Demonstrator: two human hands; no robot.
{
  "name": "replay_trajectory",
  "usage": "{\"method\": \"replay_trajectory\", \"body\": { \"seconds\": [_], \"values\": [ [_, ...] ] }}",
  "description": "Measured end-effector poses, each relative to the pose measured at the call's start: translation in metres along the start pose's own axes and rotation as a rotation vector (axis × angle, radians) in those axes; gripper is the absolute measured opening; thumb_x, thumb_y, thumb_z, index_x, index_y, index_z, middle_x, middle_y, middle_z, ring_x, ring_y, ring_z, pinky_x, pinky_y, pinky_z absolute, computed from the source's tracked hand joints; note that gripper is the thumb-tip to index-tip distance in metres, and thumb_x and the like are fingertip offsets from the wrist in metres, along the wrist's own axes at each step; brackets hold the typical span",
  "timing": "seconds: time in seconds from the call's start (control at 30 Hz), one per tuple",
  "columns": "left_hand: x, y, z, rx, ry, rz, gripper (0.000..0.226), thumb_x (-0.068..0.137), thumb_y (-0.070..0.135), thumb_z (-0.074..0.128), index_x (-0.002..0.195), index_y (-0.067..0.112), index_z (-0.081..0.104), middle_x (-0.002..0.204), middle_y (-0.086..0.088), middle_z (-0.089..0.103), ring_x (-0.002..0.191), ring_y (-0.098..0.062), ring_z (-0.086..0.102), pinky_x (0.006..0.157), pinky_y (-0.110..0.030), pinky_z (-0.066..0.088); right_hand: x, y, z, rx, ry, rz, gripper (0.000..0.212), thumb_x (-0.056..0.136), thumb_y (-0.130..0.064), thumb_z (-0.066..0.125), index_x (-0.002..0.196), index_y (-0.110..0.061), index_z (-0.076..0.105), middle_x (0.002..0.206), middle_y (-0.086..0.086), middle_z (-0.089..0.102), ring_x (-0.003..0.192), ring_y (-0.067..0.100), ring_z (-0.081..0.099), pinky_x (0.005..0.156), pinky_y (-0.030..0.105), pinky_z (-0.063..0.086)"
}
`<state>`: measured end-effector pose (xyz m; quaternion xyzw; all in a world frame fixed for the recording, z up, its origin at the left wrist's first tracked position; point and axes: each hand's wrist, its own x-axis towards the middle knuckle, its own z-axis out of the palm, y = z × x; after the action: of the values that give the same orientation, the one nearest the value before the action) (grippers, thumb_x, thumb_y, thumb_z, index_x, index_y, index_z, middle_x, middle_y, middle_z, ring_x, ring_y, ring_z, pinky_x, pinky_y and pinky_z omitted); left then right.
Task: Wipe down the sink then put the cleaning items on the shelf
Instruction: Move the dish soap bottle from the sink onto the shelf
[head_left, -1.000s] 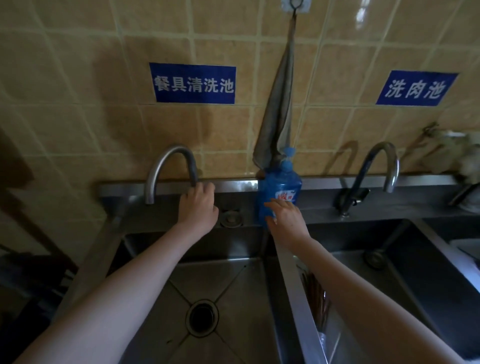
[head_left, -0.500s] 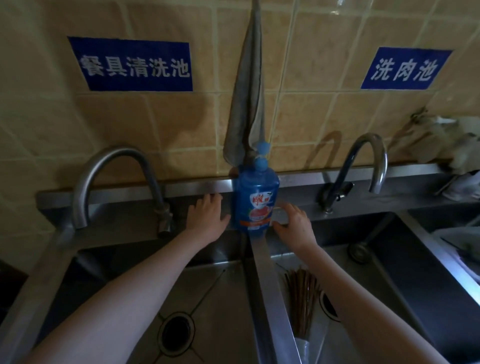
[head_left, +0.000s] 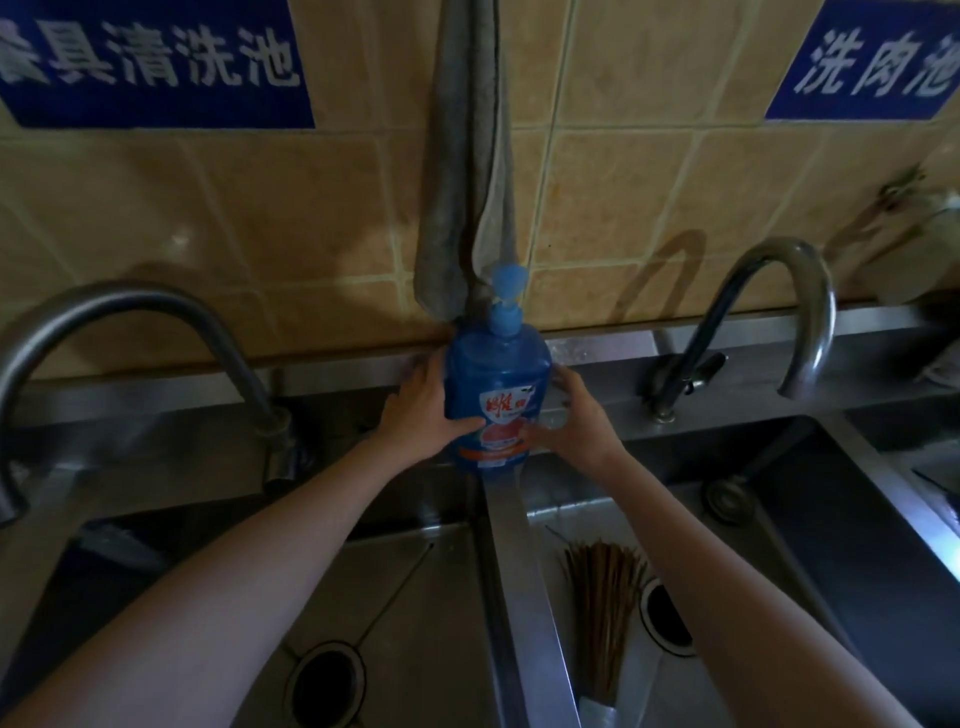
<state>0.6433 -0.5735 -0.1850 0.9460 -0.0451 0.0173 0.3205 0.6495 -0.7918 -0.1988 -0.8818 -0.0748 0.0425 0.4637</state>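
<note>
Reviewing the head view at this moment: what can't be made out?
- Shelf: none in view.
- Bottle: base hidden by the left hand and right hand; lifted or standing, cannot tell.
- Cloth: top and hook cut off by the upper edge.
- Left sign: first character cut off at the left edge.
- Objects at far right: dark, blurred.

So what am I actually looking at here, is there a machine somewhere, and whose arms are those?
No machine: a person wears a camera on the head, looking down at their own bare arms. The left hand and right hand clasp a blue pump bottle from both sides, at the back of the divider between two steel basins. A grey cloth hangs on the tiled wall behind it. A faucet curves over the right basin, where a bundle of chopsticks lies.
</note>
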Motion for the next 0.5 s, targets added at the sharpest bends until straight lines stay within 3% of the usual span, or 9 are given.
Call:
{"method": "replay_trajectory", "body": {
  "seconds": [0.13, 0.27, 0.5],
  "values": [
    [0.006, -0.007, 0.003, -0.223, -0.053, 0.071, 0.104, 0.07, 0.043, 0.077, 0.146, 0.036, 0.006, 0.153, 0.003, 0.025, 0.14, -0.017, 0.026, 0.109, -0.051, 0.034, 0.01, 0.003, 0.009, 0.097, -0.049, 0.005, 0.099, 0.054, -0.04, 0.083, 0.137, -0.032, 0.031, 0.124, -0.019, 0.046, 0.102, -0.007, 0.047, 0.077, 0.009, 0.039],
    [0.008, -0.007, 0.008, -0.374, -0.071, 0.086, 0.109, 0.068, 0.036, 0.081, 0.148, 0.031, 0.006, 0.153, 0.002, 0.026, 0.138, -0.014, 0.029, 0.108, -0.05, 0.036, 0.015, 0.005, 0.018, 0.17, -0.077, 0.017, 0.089, 0.056, -0.025, 0.088, 0.127, -0.032, 0.036, 0.109, -0.027, 0.051, 0.094, -0.013, 0.053, 0.068, 0.005, 0.046],
    [0.017, -0.009, 0.015, -0.401, -0.103, 0.078, 0.11, 0.067, 0.033, 0.083, 0.147, 0.027, 0.008, 0.149, 0.005, 0.031, 0.135, -0.009, 0.032, 0.109, -0.038, 0.036, 0.027, 0.008, 0.023, 0.238, -0.122, -0.065, 0.088, 0.058, -0.006, 0.087, 0.127, -0.018, 0.034, 0.116, -0.01, 0.057, 0.106, -0.006, 0.059, 0.08, 0.009, 0.05]
  ]
}}
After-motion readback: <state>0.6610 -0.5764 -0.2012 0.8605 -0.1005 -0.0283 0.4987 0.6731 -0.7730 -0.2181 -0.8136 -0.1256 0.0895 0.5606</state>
